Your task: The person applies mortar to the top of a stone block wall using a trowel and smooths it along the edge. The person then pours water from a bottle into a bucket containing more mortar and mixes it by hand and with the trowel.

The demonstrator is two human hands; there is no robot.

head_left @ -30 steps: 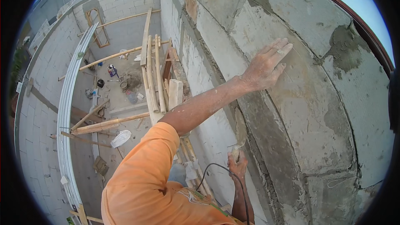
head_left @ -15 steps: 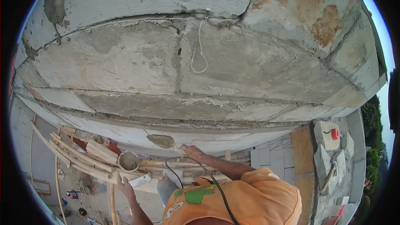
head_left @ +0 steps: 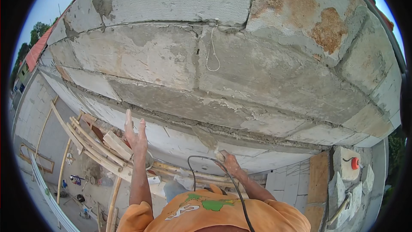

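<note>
My left hand is raised, fingers open and apart, near the lower ledge of the block wall; whether it touches the wall I cannot tell. A bucket is partly hidden behind that forearm. My right hand grips a trowel by its pale handle; its mortar-coated blade lies against the lower band of the wall. A looped white string hangs from a nail in a joint above. A black cable curves over my shirt and beside my right hand.
Bamboo poles and planks form a platform at lower left, above a floor with tools. Long metal channels lie at far left. At right are a wooden board, loose block pieces, a red round object and a long-handled tool.
My view swung round to face the wall. My left hand left the upper blocks, dropped, then rose to the lower ledge. My right hand keeps the trowel, now slightly further right.
</note>
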